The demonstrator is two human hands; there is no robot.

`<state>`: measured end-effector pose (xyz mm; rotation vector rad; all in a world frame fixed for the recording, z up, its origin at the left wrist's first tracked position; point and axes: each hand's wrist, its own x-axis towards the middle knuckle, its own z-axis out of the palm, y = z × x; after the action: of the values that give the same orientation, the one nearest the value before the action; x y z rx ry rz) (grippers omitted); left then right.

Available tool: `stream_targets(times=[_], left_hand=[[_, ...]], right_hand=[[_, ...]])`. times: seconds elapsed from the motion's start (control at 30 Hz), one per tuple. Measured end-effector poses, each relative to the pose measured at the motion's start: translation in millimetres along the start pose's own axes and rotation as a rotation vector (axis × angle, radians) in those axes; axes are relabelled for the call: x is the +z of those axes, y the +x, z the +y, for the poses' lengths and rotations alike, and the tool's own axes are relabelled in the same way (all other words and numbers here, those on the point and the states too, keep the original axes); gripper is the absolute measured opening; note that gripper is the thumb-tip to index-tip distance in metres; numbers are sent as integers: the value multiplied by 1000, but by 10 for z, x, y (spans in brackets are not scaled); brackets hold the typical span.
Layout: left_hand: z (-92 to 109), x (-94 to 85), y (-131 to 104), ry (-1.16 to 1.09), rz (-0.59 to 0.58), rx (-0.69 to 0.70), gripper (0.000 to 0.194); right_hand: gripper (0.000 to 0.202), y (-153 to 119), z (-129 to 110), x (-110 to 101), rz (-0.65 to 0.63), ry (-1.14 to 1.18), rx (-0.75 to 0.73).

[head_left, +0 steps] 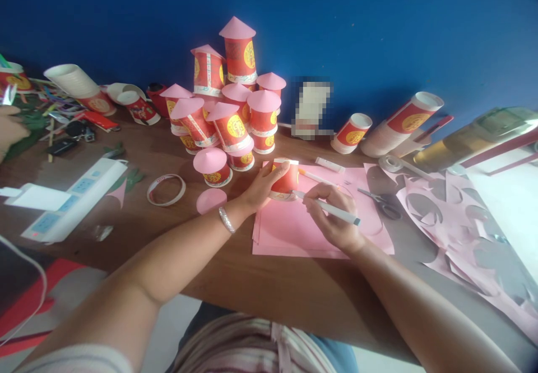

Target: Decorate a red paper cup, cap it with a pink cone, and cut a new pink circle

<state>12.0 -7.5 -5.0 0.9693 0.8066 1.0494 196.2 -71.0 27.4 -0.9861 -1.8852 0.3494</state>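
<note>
The left hand (265, 187) is partly closed around the left side of a red cup (290, 180), its thumb lying across the near face; the other fingers are mostly hidden, so how far they curl around it cannot be told. A bracelet (226, 220) circles that wrist. The right hand (334, 213) is curled in a writing grip on a pen (338, 211), fingers bent and thumb pressed in, the pen's back end sticking out to the right. The pen's tip meets or nearly meets the white band at the cup's lower edge; which of the two is too small to tell. The cup is over the far left part of the pink paper (290, 235), between the two hands, with a pencil (317, 179) just to its right. Scissors (384, 203) lie at the paper's right edge, past the right hand. Left of the cup, a cone (211, 200) rests on the table (235, 277) near the left wrist, and behind it cone-topped cups (230, 126) stand piled up.
</note>
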Motion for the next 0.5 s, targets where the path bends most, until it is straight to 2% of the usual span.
stream_targets(times=[0.13, 0.33, 0.5], left_hand=[[4, -7, -17, -18, 8, -79, 53], [-35, -22, 15, -1, -37, 43, 44], [1, -2, 4, 7, -101, 42, 43]], right_hand=[[11, 4, 13, -4, 33, 6, -3], [10, -9, 19, 1, -7, 5, 1], [11, -2, 21, 7, -5, -6, -17]])
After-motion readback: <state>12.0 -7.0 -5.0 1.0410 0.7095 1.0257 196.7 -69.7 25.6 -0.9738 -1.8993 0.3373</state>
